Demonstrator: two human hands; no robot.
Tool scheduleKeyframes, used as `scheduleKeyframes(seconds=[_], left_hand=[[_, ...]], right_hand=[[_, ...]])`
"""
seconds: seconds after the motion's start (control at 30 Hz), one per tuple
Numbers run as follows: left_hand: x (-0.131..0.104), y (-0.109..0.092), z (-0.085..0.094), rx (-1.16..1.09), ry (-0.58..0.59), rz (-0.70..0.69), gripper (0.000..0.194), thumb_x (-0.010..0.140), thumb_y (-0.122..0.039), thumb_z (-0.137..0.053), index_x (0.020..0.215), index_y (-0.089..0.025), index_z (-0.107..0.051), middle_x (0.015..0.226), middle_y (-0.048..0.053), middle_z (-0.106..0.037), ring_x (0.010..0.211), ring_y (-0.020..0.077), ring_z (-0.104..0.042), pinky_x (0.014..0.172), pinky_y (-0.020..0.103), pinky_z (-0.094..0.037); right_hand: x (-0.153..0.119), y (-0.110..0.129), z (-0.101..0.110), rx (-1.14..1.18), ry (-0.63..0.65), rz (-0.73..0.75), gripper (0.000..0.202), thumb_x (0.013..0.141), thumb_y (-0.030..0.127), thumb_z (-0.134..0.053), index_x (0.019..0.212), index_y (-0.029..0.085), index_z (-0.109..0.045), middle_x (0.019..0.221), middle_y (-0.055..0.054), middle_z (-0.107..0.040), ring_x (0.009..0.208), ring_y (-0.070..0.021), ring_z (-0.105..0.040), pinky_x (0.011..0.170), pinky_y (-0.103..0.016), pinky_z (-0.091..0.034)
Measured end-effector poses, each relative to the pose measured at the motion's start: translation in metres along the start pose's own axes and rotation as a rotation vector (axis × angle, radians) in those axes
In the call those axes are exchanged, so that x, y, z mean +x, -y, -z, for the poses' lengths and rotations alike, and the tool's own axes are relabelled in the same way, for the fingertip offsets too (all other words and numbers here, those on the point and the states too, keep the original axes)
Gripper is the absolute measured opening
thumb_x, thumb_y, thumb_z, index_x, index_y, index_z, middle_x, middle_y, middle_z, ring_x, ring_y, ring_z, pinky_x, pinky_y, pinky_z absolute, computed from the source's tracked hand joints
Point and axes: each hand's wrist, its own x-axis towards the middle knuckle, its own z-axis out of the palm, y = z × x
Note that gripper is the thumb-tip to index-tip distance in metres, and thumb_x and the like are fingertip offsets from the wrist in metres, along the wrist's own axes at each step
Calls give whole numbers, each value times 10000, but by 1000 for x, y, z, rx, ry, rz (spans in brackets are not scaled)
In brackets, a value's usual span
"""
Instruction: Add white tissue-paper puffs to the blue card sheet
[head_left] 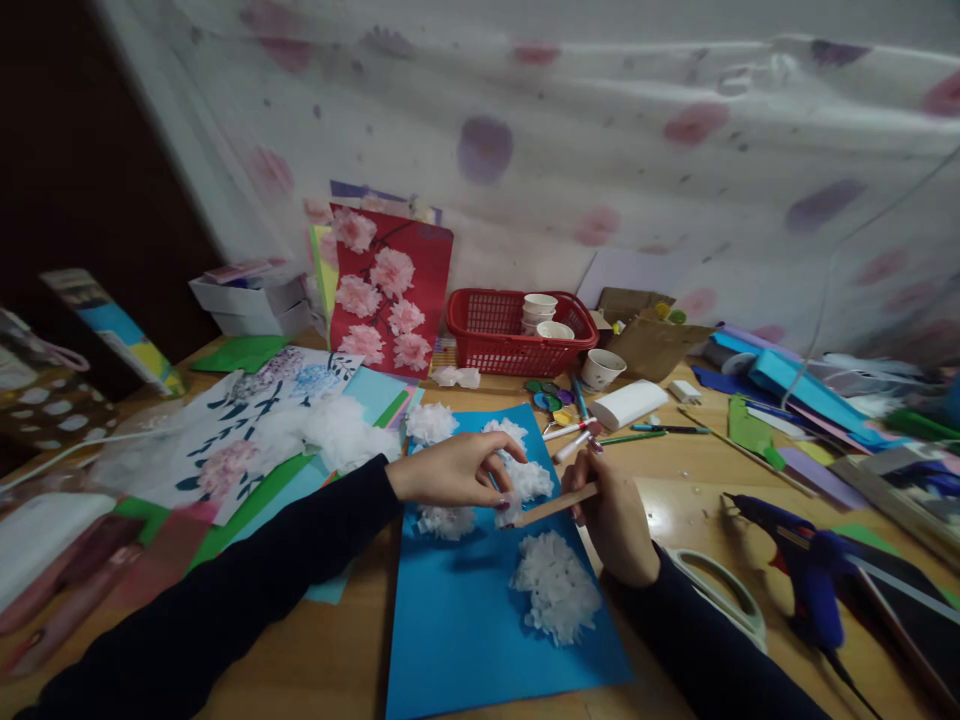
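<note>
My left hand (459, 468) pinches a small piece of white tissue paper (507, 510) between thumb and fingertips, above a blue sheet of card (457, 640). In my right hand (621, 515) is a flat wooden craft stick (556, 505), its far tip meeting the tissue piece or nearly so; I cannot tell which. Ruffled white tissue flowers lie on the card: a large one (559, 588) at lower right, another (445, 522) under my left hand, one (531, 481) behind its fingers, and one (431, 424) at the top left corner.
A red basket (495, 355) with paper cups stands at the back, beside a red card with pink flowers (390, 290). At right lie a blue glue gun (806, 560) and a tape roll (724, 600). Loose white tissue (341, 435) and coloured sheets cover the left side.
</note>
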Motion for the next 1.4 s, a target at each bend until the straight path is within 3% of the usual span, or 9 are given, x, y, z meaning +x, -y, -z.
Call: scheduleKeyframes(seconds=[0.27,0.53,1.03,1.4], left_hand=[[0,2,-5,-27,-13,9,364,727,-98,-621,1084,-137,-561,804,52,-702,736,164,-677,696,284,-517],[-1,-7,5,-182,-17,73,352,712,-127,-681,1042,-135,-559,769,43,-693,700,153,-670,678,277,-502],[-2,-9,-18,-190,12,30,281,755,-87,-610,1028,-125,-554,787,45,-680,759,159,-680,716,278,-509],[1,-5,-9,-200,-21,3,291,760,-96,-621,1046,-125,-568,838,52,-667,779,145,-652,742,272,-481]], right_hand=[[0,4,0,26,-18,4,423,793,482,-497,483,199,-445,340,44,-400,316,-83,-380,342,-206,-279],[4,-2,7,-42,-76,80,481,858,470,-409,453,211,-398,294,62,-316,278,-79,-326,332,-213,-246],[1,0,3,6,-38,40,464,854,473,-425,476,203,-412,316,54,-357,299,-73,-343,344,-205,-250],[3,-1,6,15,-42,32,461,844,468,-440,466,206,-416,300,54,-338,277,-71,-312,328,-209,-220]])
